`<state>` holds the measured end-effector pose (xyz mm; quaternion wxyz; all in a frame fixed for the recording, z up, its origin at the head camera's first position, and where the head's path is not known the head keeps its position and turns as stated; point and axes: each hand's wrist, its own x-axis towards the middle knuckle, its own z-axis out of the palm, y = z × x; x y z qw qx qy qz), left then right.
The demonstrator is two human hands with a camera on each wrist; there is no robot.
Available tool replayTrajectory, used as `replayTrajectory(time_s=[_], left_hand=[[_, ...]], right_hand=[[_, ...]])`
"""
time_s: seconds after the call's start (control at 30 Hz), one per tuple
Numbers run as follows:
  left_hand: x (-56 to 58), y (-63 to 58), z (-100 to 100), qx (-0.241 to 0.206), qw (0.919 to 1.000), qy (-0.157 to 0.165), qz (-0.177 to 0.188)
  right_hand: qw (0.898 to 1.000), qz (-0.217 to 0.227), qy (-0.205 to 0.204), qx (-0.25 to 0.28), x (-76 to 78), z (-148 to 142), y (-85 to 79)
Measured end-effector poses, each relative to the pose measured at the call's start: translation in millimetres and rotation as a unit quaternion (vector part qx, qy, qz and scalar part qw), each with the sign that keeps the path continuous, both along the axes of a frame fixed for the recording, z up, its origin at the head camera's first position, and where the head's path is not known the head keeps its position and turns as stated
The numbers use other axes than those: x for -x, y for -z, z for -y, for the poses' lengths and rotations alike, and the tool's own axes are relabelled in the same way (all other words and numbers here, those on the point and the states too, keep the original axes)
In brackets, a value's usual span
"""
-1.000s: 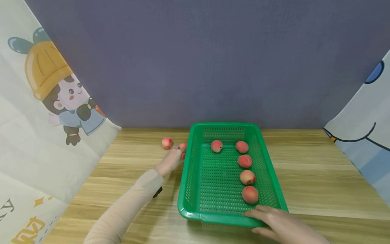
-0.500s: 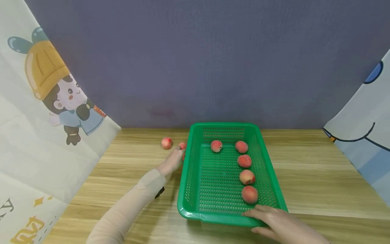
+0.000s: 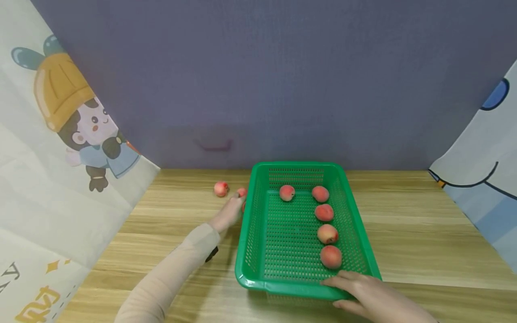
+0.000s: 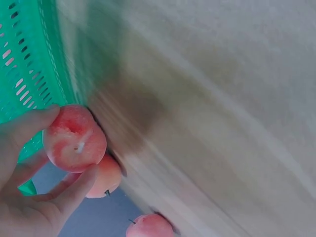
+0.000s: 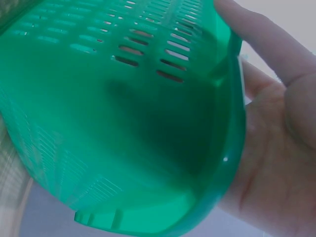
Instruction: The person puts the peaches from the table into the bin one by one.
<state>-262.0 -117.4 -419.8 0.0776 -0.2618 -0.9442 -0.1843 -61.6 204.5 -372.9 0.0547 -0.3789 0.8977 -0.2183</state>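
Observation:
Beside the left wall of the green basket, my left hand pinches a peach between thumb and fingers. That peach is mostly hidden by the hand in the head view. Right behind it, a second peach shows a dark stem. A little to the left lies another peach on the table. My right hand grips the near right rim of the basket, fingers over the edge and thumb outside. Inside, several peaches stand in a row along the right, including a peach, and one peach sits at the far left.
The wooden table ends at a grey-blue upright surface close behind the basket. White printed cloth hangs along the left side, and another printed cloth hangs on the right.
My left hand has shifted very slightly right, toward the basket, and then stays in place at the peach. My right hand, the basket and the peaches inside keep their places.

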Motion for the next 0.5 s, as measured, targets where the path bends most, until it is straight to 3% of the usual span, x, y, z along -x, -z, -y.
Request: replayTrajectory(time_s=[0.33, 0.5], left_hand=[[-3.7, -14.8, 7, 0.000, 0.9994, 0.013, 0.031], [-5.2, -25.9, 11, 0.021, 0.9994, 0.028, -0.003]], right_hand=[[1.000, -0.008, -0.009, 0.008, 0.7, 0, 1.6], [1.000, -0.004, -0.005, 0.006, 0.7, 0, 2.3]])
